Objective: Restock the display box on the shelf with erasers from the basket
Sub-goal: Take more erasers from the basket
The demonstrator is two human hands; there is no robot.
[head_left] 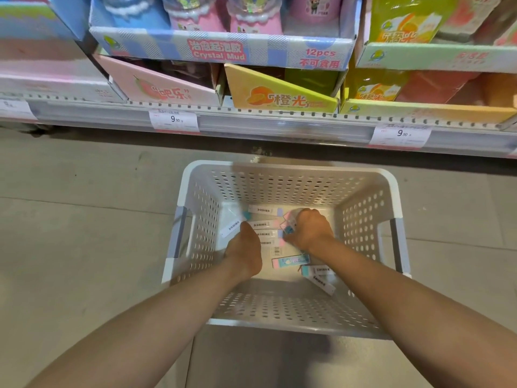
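While both bare forearms are reaching down from the lower edge of the view into the white perforated basket (291, 186) standing on the grey floor (84, 233), the two hands are working among the erasers (263, 235) lying loose on its bottom. The left hand (243, 249) is pointing down and forward with its back to the camera, its fingertips meeting the pile near a white barcoded eraser (232, 229) that is lying tilted toward the basket's left wall; its fingers are hidden under the hand, so I cannot tell whether it is gripping anything. The right hand (306, 229) is sitting deeper in the basket, knuckles up and fingers curled, and it is clutching a small bunch of erasers (289, 224) whose pink and teal ends are sticking out on its left side. More erasers are lying flat between the wrists and under the right forearm, among them a pink and teal one (291, 261) face up and two white ones (321, 277) by the near right corner. Beyond the basket, the shelf edge (251, 121) is carrying price tags (174, 120) reading 9.90, and above it are sitting a pink display box (156, 85), a yellow display box (279, 93) and a blue box (223, 49) printed Crystal Mud.
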